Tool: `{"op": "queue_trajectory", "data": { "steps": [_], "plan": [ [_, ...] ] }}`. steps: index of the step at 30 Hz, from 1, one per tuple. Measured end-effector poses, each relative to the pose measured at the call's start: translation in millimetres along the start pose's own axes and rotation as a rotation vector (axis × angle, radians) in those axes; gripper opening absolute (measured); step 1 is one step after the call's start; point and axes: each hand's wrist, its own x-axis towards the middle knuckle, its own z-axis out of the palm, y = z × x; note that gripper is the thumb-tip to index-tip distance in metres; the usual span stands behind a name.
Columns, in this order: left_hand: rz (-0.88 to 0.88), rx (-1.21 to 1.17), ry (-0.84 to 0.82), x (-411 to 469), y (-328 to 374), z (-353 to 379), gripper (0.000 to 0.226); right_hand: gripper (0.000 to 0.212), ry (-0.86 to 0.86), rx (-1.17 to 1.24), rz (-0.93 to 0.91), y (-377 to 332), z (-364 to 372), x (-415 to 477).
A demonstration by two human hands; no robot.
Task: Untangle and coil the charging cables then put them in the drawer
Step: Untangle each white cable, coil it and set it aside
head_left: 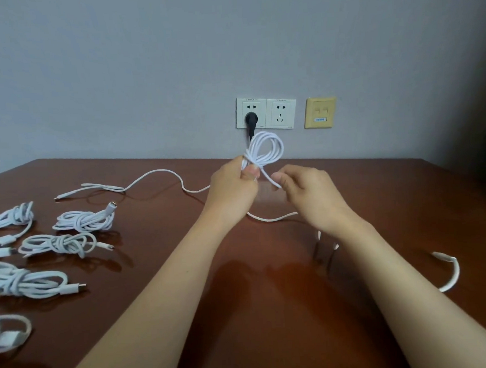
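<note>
With the left hand [232, 184] pinching the coil [266, 150] at its waist, the right hand [307, 193], seemingly pinching the tail [270, 181], should wrap snugly.

Above the brown table [242, 302], the left hand [230, 184] grips a white charging cable [270, 145] gathered into a looped coil, its thumb pressed on the waist of the coil. The right hand [307, 189] pinches the free tail just beside it. A loose cable [156, 173] trails across the table behind the left hand, coiled cable bundles [83, 220] lie at the left, and a black plug [251, 118] sits in a wall socket [251, 107].
</note>
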Motion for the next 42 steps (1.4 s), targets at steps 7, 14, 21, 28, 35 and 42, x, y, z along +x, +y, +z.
{"op": "queue_trajectory", "data": {
  "steps": [7, 14, 21, 28, 35, 42],
  "plan": [
    [-0.084, 0.285, -0.012, -1.4, -3.9, -1.8, 0.019, 0.021, -0.113, -0.467, -0.289, -27.6, 1.0, -10.3],
    [-0.062, 0.503, -0.355, -2.9, -13.4, 4.6, 0.011, 0.024, -0.058, -0.504, -0.258, -19.9, -3.1, -11.1],
    [-0.015, 0.542, -0.637, -7.5, -12.4, 5.6, 0.017, 0.013, -0.089, -0.386, -0.216, -12.1, -4.5, -10.5],
    [0.075, 0.425, -0.749, -14.7, -4.6, 7.8, 0.013, 0.013, -0.114, 0.032, 0.034, 4.0, -15.1, -4.7],
    [0.202, 0.268, -0.736, -17.5, 1.0, 8.7, 0.022, 0.011, -0.352, 0.438, 0.253, 15.2, -35.2, -4.5],
    [0.137, -0.05, -0.511, -9.1, -2.1, 1.4, 0.034, 0.043, -0.211, 0.573, 0.319, 19.5, -27.7, -4.6]
  ]
}}
